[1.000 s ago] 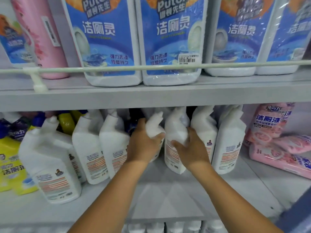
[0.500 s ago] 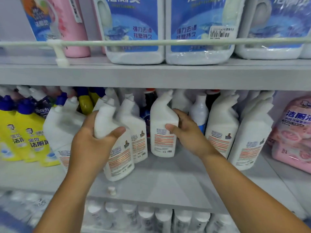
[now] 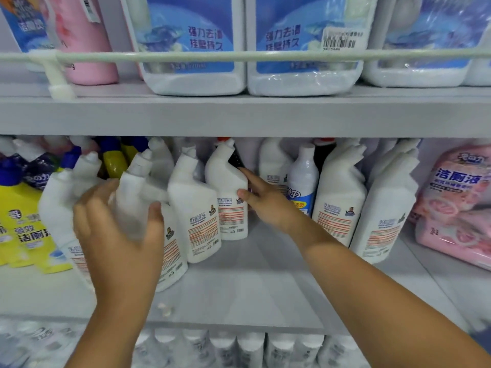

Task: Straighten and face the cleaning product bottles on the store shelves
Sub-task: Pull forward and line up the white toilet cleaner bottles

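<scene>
Head view: grey shelf unit (image 3: 239, 115) fills the frame, upper board carrying large blue-labelled jugs (image 3: 191, 43) behind a white rail (image 3: 239, 55), with a pink bottle (image 3: 87, 43) at the left end. Middle shelf (image 3: 252, 288) holds a row of white angled-neck bottles; yellow bottles (image 3: 24, 221) stand at far left, pink refill packs (image 3: 457, 205) at far right. A straight blue-and-white bottle (image 3: 303, 181) stands further back in the row, between white ones. Lower shelf shows only blurred white caps (image 3: 239, 341). Left hand (image 3: 119, 235) is wrapped round the body of a white bottle (image 3: 132, 197), thumb on its right side, fingers behind; the bottle is tilted and motion-blurred, just in front of its neighbours. Right hand (image 3: 265, 200) lies against the right side of another white bottle (image 3: 228, 197), thumb touching the label edge, fingers reaching behind it; whether it grips or only touches I cannot tell. That bottle stands upright, label forward. Two small white bits (image 3: 166, 309) lie near the shelf's front edge.
</scene>
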A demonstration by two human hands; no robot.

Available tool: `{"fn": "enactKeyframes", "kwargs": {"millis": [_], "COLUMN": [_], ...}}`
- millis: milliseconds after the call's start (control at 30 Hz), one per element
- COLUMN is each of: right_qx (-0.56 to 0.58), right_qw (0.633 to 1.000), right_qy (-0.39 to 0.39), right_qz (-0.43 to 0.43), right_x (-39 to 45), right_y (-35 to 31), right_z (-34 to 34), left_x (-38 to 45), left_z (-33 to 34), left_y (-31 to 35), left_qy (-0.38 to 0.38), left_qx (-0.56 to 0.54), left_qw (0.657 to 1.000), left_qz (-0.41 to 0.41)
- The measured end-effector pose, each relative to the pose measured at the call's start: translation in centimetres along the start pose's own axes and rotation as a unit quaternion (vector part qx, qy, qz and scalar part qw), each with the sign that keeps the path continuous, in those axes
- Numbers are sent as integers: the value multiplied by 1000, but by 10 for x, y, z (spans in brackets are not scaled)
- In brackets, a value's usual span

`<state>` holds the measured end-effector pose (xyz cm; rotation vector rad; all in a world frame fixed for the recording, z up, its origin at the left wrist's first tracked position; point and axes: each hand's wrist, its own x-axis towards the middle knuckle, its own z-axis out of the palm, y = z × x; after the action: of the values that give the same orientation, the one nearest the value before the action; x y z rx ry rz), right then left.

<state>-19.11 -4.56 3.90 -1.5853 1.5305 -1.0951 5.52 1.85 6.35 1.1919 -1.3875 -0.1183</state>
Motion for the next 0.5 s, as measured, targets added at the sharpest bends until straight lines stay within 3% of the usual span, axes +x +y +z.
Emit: {"fn": "enactKeyframes", "kwargs": {"millis": [33, 100, 267, 367, 500], "right_qx": [18, 56, 119, 149, 128], "right_qw": [1000, 997, 985, 972, 960], "right_qy": [13, 49, 119, 171, 234], "right_qz": [-3, 4, 43, 68, 85], "right_x": [-5, -20, -72, -104, -130], "right_y": [0, 1, 15, 18, 21], "right_z": [0, -5, -34, -59, -87], "left_x": [-7, -19, -27, -21, -3], "left_z": [4, 17, 79, 135, 201], "left_y": [6, 19, 41, 53, 68], "left_qy": [22, -8, -216, -285, -390], "left_qx": [5, -37, -220, -230, -147], "left_qw": [998, 990, 951, 929, 908], "left_qz": [65, 139, -28, -51, -45]}}
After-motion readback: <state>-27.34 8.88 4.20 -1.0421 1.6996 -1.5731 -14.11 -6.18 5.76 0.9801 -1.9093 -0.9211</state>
